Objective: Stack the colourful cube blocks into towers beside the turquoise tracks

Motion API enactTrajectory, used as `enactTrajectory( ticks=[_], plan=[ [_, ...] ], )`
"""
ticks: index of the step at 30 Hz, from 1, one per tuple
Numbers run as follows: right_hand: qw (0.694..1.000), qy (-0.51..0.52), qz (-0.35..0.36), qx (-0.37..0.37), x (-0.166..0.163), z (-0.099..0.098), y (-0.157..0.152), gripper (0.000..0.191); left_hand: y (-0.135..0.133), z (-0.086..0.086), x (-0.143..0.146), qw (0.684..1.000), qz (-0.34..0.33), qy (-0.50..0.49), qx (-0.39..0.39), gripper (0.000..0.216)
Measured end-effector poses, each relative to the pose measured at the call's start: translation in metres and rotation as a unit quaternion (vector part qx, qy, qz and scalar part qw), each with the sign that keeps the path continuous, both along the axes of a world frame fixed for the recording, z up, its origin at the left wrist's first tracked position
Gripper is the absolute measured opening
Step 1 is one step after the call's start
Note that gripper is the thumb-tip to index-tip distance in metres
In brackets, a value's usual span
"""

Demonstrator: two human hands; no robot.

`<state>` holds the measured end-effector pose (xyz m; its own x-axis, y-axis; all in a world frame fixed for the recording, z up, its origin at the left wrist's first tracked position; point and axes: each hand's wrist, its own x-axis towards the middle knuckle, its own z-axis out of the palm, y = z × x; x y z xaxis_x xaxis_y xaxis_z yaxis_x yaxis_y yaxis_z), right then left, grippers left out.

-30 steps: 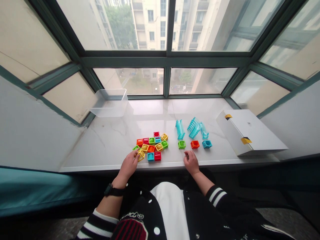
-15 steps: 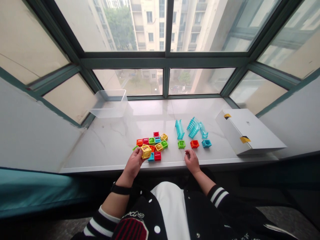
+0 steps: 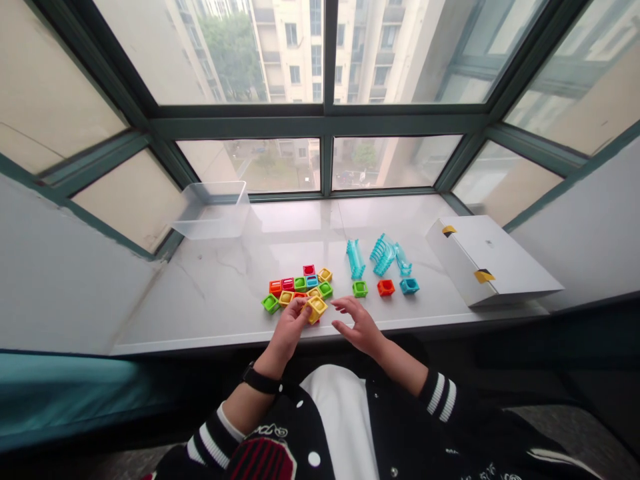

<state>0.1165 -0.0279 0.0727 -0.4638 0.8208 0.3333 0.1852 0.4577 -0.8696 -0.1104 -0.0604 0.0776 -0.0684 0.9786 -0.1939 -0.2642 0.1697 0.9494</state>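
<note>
Between the fingers of my left hand is a yellow toy block, raised above the sill's front. My right hand is just right of that block, fingers apart and holding nothing. Behind the held block lies a cluster of coloured cube blocks, among them a green block, an orange block and a red block. The held block and my left hand partly hide the cluster's front. Farther right, a green block, an orange-red block and a blue block stand apart in a row.
Translucent blue track pieces lie behind the row, one a curved piece. A clear plastic bin stands at the back left of the marble sill. On the right is a white box with yellow-black tabs. Window frames enclose the back.
My left hand has carried the yellow block to the right, toward the middle. My right hand has moved left toward it and its fingers have spread. The view has shifted slightly.
</note>
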Motion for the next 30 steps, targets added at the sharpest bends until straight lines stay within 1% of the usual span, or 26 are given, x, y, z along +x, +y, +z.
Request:
enactTrajectory(
  ticks=[1, 3, 8, 13, 15, 19, 23, 27, 30],
  plan=[
    [1.0, -0.001, 0.013, -0.002, -0.005, 0.004, -0.002, 0.045, -0.001, 0.001, 0.004, 1.0, -0.002, 0.007, 0.007, 0.046],
    [1.0, -0.001, 0.02, -0.011, -0.011, 0.007, -0.004, 0.045, -0.002, 0.002, 0.012, 1.0, -0.004, 0.011, 0.018, 0.045],
    [0.999, 0.007, -0.026, -0.041, -0.011, -0.003, -0.005, 0.036, -0.004, 0.0, 0.023, 1.0, -0.021, 0.011, 0.017, 0.046],
    [0.997, 0.018, -0.046, -0.058, -0.004, -0.009, -0.003, 0.038, -0.005, -0.004, 0.03, 0.998, -0.048, -0.001, 0.03, 0.043],
    [0.996, 0.022, -0.057, -0.065, 0.001, -0.011, 0.0, 0.039, -0.006, -0.004, 0.033, 0.997, -0.064, 0.009, 0.031, 0.044],
    [0.993, 0.011, -0.089, -0.071, 0.022, -0.018, 0.009, 0.039, -0.008, -0.008, 0.037, 0.994, -0.092, 0.051, 0.022, 0.048],
    [0.986, -0.027, -0.143, -0.08, 0.057, -0.034, 0.018, 0.038, -0.007, -0.016, 0.037, 0.991, -0.121, 0.048, -0.01, 0.056],
    [0.972, -0.04, -0.196, -0.124, 0.09, -0.054, 0.02, 0.042, -0.007, -0.022, 0.04, 0.99, -0.128, 0.042, -0.048, 0.059],
    [0.962, -0.02, -0.228, -0.153, 0.104, -0.067, 0.02, 0.044, -0.007, -0.025, 0.045, 0.989, -0.127, 0.038, -0.07, 0.061]
  ],
)
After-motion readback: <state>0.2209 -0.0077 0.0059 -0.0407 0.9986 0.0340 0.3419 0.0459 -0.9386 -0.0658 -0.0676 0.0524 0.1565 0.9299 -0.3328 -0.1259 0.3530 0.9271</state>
